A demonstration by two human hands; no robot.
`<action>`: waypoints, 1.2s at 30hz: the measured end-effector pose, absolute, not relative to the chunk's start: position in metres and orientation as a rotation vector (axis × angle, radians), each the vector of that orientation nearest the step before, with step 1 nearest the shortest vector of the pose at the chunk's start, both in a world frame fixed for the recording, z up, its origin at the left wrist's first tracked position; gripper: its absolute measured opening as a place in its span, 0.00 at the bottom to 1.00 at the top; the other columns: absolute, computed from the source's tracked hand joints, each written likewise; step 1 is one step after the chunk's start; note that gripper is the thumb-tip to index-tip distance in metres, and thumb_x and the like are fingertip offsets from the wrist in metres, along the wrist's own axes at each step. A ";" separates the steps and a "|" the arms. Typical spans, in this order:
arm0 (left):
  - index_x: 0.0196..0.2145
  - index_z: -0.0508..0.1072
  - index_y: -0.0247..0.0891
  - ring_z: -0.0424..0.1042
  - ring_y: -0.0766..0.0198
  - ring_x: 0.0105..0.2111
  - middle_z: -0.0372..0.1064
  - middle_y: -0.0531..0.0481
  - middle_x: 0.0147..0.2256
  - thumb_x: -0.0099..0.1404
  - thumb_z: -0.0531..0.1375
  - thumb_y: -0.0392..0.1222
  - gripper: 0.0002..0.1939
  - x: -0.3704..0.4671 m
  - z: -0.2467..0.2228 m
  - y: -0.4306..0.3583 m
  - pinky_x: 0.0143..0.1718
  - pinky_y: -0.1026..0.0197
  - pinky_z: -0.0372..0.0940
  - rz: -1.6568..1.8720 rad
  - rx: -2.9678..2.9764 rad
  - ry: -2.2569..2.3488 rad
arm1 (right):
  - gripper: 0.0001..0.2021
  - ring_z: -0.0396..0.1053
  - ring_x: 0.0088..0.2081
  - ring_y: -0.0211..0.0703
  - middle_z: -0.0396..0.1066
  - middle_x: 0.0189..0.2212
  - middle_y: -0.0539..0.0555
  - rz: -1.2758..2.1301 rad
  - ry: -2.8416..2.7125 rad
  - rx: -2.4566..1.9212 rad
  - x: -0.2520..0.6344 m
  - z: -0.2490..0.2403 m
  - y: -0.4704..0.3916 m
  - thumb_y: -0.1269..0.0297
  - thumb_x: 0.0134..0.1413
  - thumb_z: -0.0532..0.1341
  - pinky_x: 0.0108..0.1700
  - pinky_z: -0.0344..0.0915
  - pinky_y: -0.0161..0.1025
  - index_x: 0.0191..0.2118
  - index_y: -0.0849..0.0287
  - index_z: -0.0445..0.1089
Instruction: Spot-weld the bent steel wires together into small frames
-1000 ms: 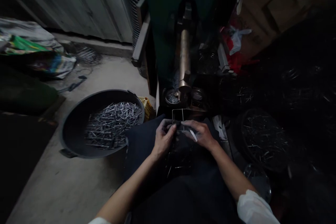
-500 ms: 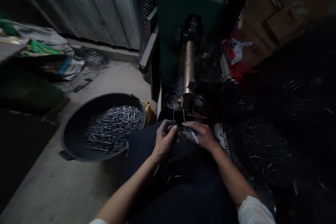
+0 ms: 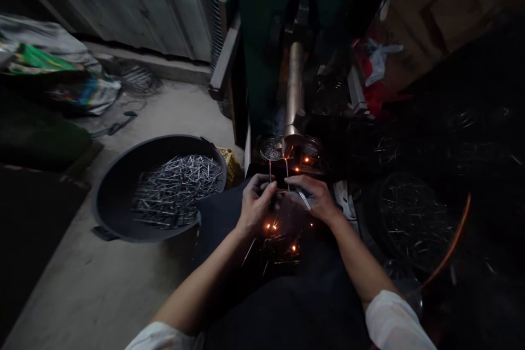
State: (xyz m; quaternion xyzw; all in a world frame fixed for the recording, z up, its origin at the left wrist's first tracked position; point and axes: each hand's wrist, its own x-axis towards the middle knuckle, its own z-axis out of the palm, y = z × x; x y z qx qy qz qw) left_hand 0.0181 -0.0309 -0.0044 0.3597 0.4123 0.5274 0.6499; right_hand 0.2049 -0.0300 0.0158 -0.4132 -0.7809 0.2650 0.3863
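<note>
My left hand pinches the left side of a thin bent wire frame between thumb and fingers. On its right side, my right hand grips the same frame and also holds several loose metal rods, which stick out below the fingers. The frame's far end meets the tip of a spot welder's copper-coloured arm, where an orange glow shows. Sparks fly around both hands and over my dark-clad lap. Fingertips on the frame's underside are partly hidden.
A black basin of short metal rods stands on the left, by a yellow crate. Dark containers with wire pieces are at the right. A small dish of metal bits sits beside the welder arm.
Sparks and a glow have appeared at the welder tip, with an orange streak at the right. Both hands keep their grip on the frame. The view has shifted slightly.
</note>
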 end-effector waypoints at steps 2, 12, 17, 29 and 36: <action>0.39 0.68 0.39 0.66 0.71 0.16 0.68 0.59 0.22 0.62 0.67 0.49 0.15 0.017 -0.003 -0.027 0.18 0.69 0.63 1.194 0.861 0.955 | 0.14 0.77 0.45 0.45 0.79 0.43 0.54 0.624 -1.946 -1.128 0.205 0.013 -0.028 0.59 0.61 0.67 0.49 0.73 0.40 0.51 0.52 0.74; 0.37 0.66 0.38 0.65 0.69 0.13 0.70 0.57 0.20 0.60 0.65 0.50 0.16 0.023 0.010 0.043 0.14 0.70 0.58 1.203 0.980 1.041 | 0.09 0.75 0.36 0.42 0.77 0.33 0.52 0.653 -1.703 -1.236 0.208 0.012 0.021 0.58 0.64 0.62 0.42 0.69 0.37 0.36 0.57 0.77; 0.37 0.66 0.38 0.66 0.69 0.14 0.70 0.56 0.21 0.60 0.65 0.50 0.16 0.022 0.011 0.055 0.14 0.69 0.60 1.257 1.017 1.026 | 0.10 0.75 0.37 0.43 0.78 0.34 0.51 0.670 -1.635 -1.262 0.206 0.009 0.033 0.57 0.63 0.62 0.44 0.69 0.38 0.37 0.57 0.77; 0.36 0.66 0.39 0.62 0.71 0.14 0.66 0.60 0.19 0.58 0.67 0.49 0.16 0.009 0.000 0.052 0.15 0.69 0.56 1.311 0.862 1.077 | 0.13 0.76 0.45 0.46 0.79 0.41 0.55 0.913 -1.395 -1.305 0.221 0.003 0.001 0.55 0.55 0.68 0.50 0.71 0.43 0.42 0.57 0.76; 0.39 0.61 0.37 0.64 0.75 0.24 0.71 0.54 0.32 0.72 0.53 0.55 0.17 -0.088 -0.038 0.014 0.25 0.70 0.56 1.469 0.658 1.456 | 0.18 0.76 0.27 0.38 0.80 0.33 0.52 1.145 -1.047 -1.468 0.257 -0.031 -0.070 0.53 0.52 0.70 0.30 0.72 0.34 0.44 0.57 0.72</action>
